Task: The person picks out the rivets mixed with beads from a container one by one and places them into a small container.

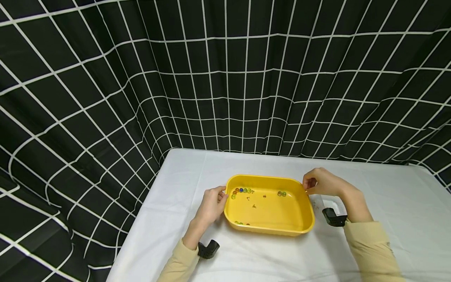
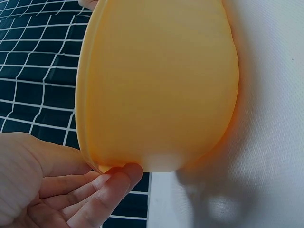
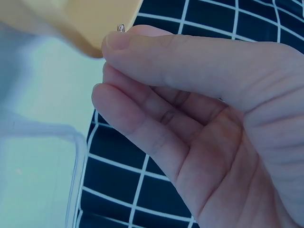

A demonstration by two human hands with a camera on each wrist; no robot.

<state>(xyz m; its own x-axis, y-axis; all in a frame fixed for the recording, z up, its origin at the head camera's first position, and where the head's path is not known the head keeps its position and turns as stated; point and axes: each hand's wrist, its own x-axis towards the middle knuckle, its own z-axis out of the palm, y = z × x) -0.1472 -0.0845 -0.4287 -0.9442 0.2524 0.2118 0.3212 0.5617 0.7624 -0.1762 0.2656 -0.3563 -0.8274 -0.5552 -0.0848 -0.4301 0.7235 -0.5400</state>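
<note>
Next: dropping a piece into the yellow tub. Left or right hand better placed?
Right, most likely. The right hand already pinches a small shiny piece at the yellow tub's right end. The left hand is occupied gripping the tub's left rim.

Yellow tray (image 1: 275,216), white-gridded black curtain (image 1: 237,87)

Left hand (image 2: 57,183) pinches yellow tub (image 2: 161,85) by its left end, at the rim. White surface (image 2: 280,118) below, tub's shadow (image 2: 202,194) on it. Black cloth with white grid (image 2: 38,88), far side.
</note>
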